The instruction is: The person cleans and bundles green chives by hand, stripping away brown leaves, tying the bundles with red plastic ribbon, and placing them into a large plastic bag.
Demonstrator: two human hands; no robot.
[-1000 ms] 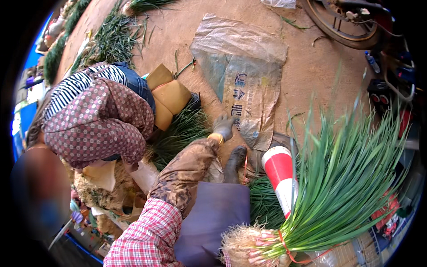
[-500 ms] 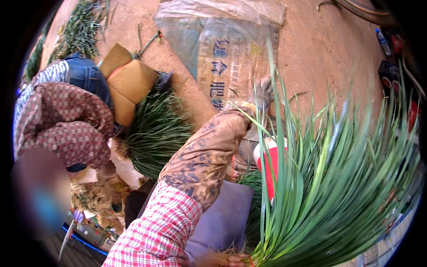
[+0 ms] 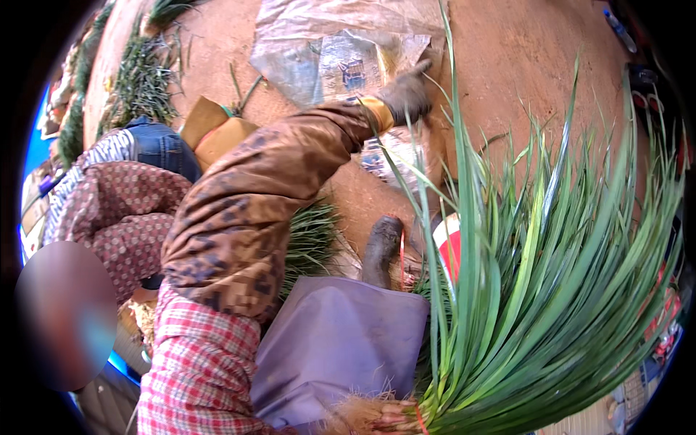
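Landmark: co-worker [image 3: 119, 210] in dotted maroon top & jeans, crouched on red-brown dirt ground [image 3: 522, 65]. Just right of co-worker lay a tan folded cardboard piece [image 3: 214, 130]. Above co-worker, loose cut greens [image 3: 141, 80] were spread in rows. Lower right of co-worker, a smaller green heap [image 3: 312, 239], then a dark boot [image 3: 382, 250] & a purple cloth [image 3: 333, 348]. Far right of co-worker, a red-white bucket [image 3: 448, 243], mostly hidden.

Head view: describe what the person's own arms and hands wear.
The left hand wears a dark grey glove with a yellow cuff; its arm, a brown mottled oversleeve over a red-and-white plaid shirt. Of the right hand only fingers show, by the green onion bunch.
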